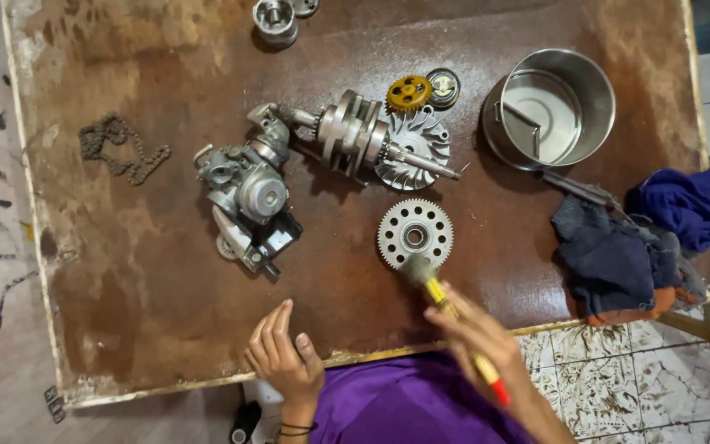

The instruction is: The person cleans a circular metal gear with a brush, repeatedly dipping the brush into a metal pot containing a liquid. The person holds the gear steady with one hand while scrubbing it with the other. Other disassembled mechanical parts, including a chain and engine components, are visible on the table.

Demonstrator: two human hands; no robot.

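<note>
Left hand (pixel 283 355) loose, fingers apart, on table edge (pixel 166 386); right hand (pixel 480 339) clamped on brush (pixel 445 302), bristles touching gear (pixel 414 233).

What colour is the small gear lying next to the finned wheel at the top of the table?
The small gear is yellow-gold with round holes, seen clearly in the head view, just above the finned wheel.

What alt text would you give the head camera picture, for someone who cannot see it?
Seen from above, a person's right hand holds a yellow-handled paintbrush with its bristles on a round toothed gear lying on a brown worktable. The left hand rests empty at the table's near edge. Behind lie a crankshaft assembly, a carburetor, a chain and a steel pot.
</note>
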